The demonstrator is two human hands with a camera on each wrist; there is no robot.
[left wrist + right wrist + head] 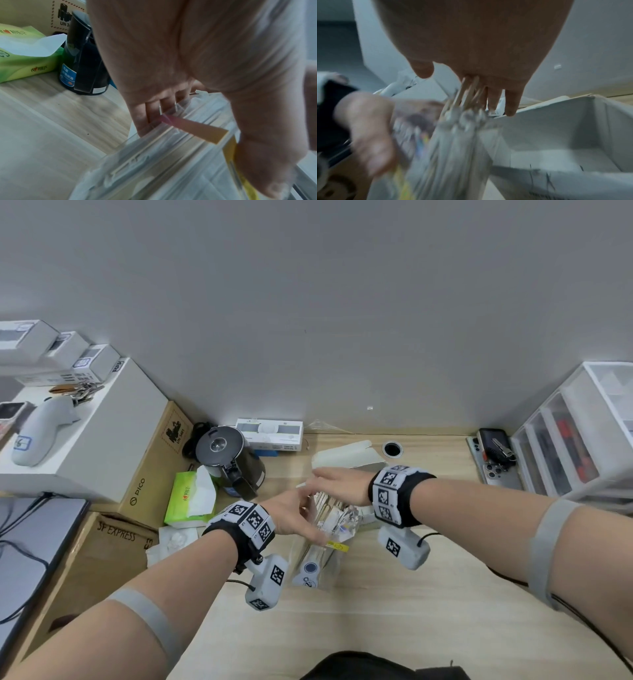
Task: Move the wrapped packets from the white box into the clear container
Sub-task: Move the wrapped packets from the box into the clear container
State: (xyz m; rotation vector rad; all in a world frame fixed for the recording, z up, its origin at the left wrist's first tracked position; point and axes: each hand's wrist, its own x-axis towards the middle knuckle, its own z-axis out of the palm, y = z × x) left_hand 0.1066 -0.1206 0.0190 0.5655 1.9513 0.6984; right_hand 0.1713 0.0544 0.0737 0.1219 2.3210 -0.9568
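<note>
Left hand: my left hand grips the clear container from its left side; the fingers curl over the far rim and the thumb lies along the near right edge by a yellow strip.
Right hand: my right hand is over the container's far end, with the fingers pointing down, a little apart, closed round the tops of a bundle of packets. Thin wooden sticks show between those fingers.
Packets: long, thin and clear-wrapped; the held bundle hangs from the right hand into the container. More of them lie lengthwise inside, as I see from the left wrist view. Blur keeps me from counting them.
Container: stands on the counter just in front of me, between both wrists.
White box: the white box sits open just beyond and to the right of the container; from the right wrist its visible inside looks bare.
Left of counter: a black kettle and a green tissue pack stand near the left hand, apart from the container.
Right of counter: white drawers, well apart.
</note>
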